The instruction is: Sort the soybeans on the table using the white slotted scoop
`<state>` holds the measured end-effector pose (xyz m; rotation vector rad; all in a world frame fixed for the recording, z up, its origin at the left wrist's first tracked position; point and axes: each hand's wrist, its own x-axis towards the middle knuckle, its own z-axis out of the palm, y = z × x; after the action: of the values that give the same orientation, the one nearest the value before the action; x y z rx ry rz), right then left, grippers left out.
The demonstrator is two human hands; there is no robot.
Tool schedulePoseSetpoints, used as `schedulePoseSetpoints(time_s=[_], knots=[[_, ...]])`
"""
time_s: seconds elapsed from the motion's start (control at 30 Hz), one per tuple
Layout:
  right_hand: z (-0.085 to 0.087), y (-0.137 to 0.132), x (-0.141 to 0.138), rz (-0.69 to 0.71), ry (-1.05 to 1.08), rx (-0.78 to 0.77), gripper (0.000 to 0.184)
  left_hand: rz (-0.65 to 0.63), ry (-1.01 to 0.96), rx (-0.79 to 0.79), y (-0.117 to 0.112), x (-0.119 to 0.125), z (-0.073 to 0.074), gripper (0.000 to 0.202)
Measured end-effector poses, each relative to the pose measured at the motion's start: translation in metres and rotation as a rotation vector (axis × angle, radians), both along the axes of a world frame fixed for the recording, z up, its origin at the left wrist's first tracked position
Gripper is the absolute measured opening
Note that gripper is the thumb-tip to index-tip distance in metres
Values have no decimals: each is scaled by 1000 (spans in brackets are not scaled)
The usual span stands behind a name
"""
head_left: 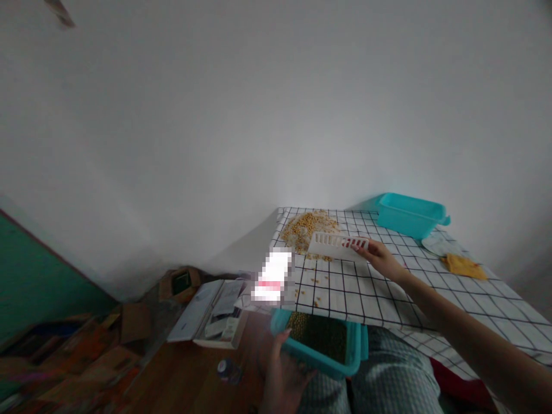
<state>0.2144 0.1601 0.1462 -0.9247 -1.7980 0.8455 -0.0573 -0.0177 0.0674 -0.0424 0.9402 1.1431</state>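
My right hand (pixel 378 256) is closed on one end of a white slotted plastic piece (pixel 332 248), held low over the tablecloth. The piece's far end is beside a spread pile of yellow beans (pixel 311 223) mixed with pale bits. Below the table edge, a turquoise plastic basin (pixel 317 357) sits over my lap. My left hand (pixel 287 371) grips its left side, thumb at the rim and fingers underneath. Inside the basin are yellowish beans on the left and a dark green mass, too dim to make out. A few loose beans (pixel 317 301) lie near the table's front edge.
A second turquoise basin (pixel 411 214) stands at the back right of the checked table (pixel 388 299). Near it lie a yellow cloth (pixel 464 267) and a clear plastic item (pixel 435 244). A blurred-out bright rectangle (pixel 272 277) is at the left edge. Boxes (pixel 179 283) clutter the floor.
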Motion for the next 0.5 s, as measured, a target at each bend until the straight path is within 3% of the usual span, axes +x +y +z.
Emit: schedulePoseSetpoints(time_s=[0.5], knots=[[1,-1,-2,26,7,-16,30,11,10,-14,1,-1,-7,53]])
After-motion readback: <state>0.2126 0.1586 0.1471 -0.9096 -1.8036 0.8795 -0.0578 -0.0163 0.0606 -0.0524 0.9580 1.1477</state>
